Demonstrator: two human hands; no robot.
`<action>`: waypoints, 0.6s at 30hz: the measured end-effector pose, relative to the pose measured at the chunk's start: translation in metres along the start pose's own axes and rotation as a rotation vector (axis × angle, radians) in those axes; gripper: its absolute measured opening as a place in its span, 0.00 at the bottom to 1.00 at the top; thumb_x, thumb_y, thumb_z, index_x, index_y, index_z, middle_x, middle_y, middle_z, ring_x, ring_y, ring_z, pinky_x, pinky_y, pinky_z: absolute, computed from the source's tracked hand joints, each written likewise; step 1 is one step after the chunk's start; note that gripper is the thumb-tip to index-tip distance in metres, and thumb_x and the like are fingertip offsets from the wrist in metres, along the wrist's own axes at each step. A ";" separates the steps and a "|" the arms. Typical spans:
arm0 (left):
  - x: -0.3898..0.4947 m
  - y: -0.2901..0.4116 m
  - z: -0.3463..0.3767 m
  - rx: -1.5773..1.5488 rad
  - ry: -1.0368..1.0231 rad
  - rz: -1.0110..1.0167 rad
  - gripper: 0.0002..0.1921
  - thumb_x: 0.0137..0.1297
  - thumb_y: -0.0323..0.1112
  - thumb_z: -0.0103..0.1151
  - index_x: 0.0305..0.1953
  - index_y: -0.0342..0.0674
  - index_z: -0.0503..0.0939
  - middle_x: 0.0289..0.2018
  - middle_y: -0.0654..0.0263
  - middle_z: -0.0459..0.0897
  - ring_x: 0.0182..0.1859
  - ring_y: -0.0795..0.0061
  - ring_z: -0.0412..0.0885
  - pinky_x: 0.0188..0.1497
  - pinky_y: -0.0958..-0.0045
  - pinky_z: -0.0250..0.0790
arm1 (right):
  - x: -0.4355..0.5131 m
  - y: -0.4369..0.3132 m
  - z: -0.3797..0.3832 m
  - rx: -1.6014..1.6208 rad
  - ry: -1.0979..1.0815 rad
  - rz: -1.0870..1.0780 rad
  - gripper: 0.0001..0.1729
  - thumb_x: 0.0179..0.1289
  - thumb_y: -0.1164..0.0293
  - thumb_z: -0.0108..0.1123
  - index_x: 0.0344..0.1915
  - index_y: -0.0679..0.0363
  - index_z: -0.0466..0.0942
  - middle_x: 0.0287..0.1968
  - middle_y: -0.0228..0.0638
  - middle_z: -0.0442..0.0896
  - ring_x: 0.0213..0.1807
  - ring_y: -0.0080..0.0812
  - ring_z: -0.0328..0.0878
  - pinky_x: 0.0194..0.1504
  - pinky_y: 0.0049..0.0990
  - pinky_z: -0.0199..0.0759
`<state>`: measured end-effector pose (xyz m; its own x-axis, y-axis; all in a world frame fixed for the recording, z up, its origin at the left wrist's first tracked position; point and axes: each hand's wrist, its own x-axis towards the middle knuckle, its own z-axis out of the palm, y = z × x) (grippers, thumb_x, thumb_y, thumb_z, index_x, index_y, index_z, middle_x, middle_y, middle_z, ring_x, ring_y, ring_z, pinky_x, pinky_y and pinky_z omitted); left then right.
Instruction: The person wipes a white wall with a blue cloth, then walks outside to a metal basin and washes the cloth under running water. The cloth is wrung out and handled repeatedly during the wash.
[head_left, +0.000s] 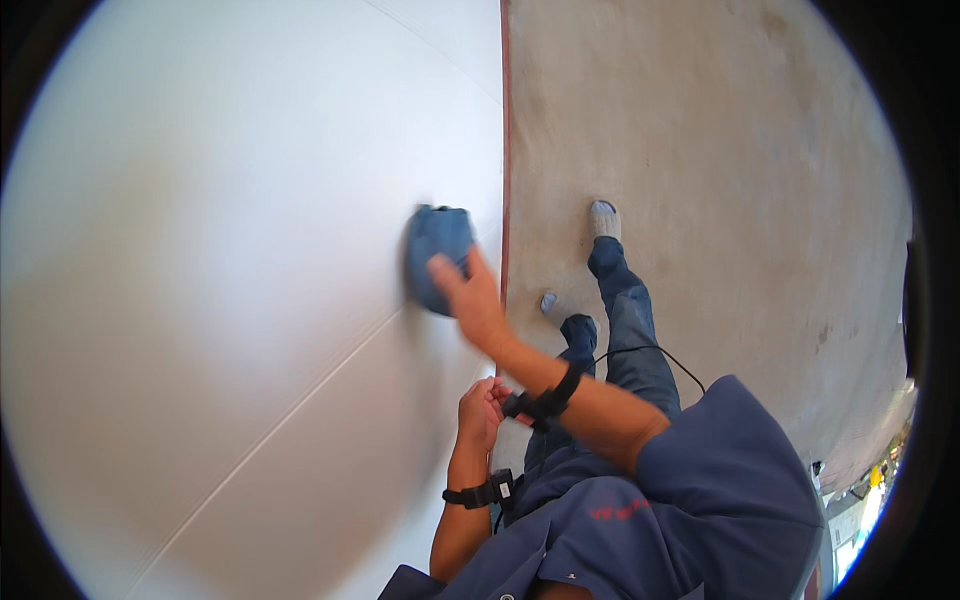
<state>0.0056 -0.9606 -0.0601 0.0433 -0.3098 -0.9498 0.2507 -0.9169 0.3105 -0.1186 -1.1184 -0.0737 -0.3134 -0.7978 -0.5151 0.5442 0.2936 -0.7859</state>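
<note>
My right hand (474, 300), blurred, grips a folded blue fabric pad (439, 244) by its near right side. Thumb and forefinger lie over the fabric, and the pad appears to rest against a large smooth white surface (262, 187). Closer to my body, my left hand (480, 409) is held near the edge of that surface with its fingers curled. My right wrist partly covers those fingers, so whether anything is in them is unclear. Black straps with small devices circle my right wrist (547, 401) and my left wrist (480, 491).
Thin seam lines cross the white surface, and dark red edging (505, 150) borders it. To the right lies a stained concrete floor (735, 187), where my feet stand in grey footwear (604, 217). A black cable (660, 349) loops beside my legs. Assorted items sit at the lower right rim.
</note>
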 end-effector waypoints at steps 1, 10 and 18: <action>0.002 0.000 0.000 -0.054 -0.052 0.051 0.13 0.75 0.43 0.56 0.49 0.40 0.80 0.37 0.62 0.87 0.41 0.66 0.86 0.45 0.63 0.78 | -0.012 0.000 0.019 -0.040 -0.044 -0.198 0.30 0.72 0.55 0.66 0.64 0.64 0.75 0.62 0.49 0.77 0.59 0.39 0.76 0.61 0.36 0.70; 0.009 -0.003 -0.018 -0.087 0.075 -0.042 0.13 0.76 0.42 0.54 0.50 0.40 0.80 0.39 0.62 0.87 0.42 0.68 0.87 0.43 0.63 0.78 | 0.117 -0.036 0.046 -0.229 0.208 0.046 0.31 0.75 0.49 0.58 0.58 0.70 0.75 0.48 0.62 0.83 0.51 0.61 0.81 0.53 0.49 0.72; 0.009 -0.002 -0.015 -0.087 -0.034 0.074 0.13 0.79 0.43 0.53 0.50 0.41 0.80 0.41 0.61 0.88 0.41 0.67 0.87 0.44 0.65 0.79 | 0.045 -0.052 0.079 -0.252 -0.057 -0.496 0.21 0.68 0.69 0.66 0.57 0.67 0.77 0.51 0.55 0.81 0.54 0.53 0.81 0.54 0.42 0.74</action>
<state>0.0203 -0.9576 -0.0701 0.0320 -0.3854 -0.9222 0.3316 -0.8663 0.3736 -0.0995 -1.2114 -0.0294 -0.4381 -0.8976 -0.0485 0.1371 -0.0134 -0.9905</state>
